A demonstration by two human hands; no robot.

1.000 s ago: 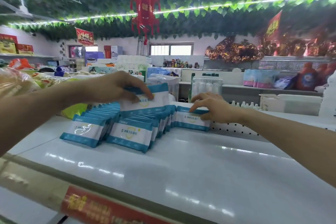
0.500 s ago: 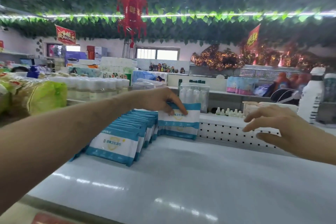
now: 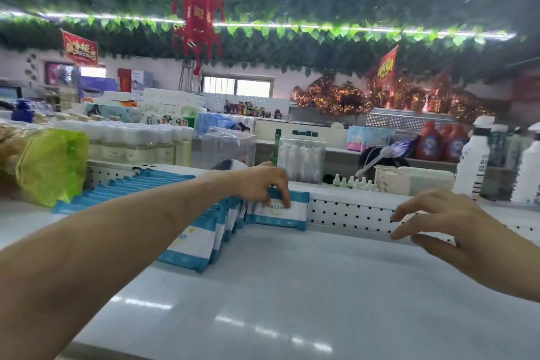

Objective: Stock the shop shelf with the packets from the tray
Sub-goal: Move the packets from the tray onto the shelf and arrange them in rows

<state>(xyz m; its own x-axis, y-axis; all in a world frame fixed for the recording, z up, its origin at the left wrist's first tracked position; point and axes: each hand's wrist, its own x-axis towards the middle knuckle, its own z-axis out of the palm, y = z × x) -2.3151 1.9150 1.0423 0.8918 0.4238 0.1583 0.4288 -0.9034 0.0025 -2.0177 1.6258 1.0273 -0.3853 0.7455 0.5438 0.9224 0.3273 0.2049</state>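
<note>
Several white-and-teal packets (image 3: 191, 242) stand in overlapping rows on the white shelf (image 3: 306, 286). My left hand (image 3: 260, 184) reaches across them and grips the top edge of one packet (image 3: 280, 210) standing at the back against the perforated rail (image 3: 350, 215). To the right, my right hand (image 3: 444, 222) hovers above the shelf with fingers spread and holds nothing. No tray is in view.
A yellow-green bag (image 3: 52, 166) lies at the shelf's left end. Behind the rail are rows of capped bottles (image 3: 140, 143), a clear box (image 3: 301, 159), small dropper bottles (image 3: 353, 183) and tall white bottles (image 3: 476, 161) at the right.
My left hand carried the packet to the back and set it down against the rail. My right hand left the back packet and drew away to the right. The view shifted right.
</note>
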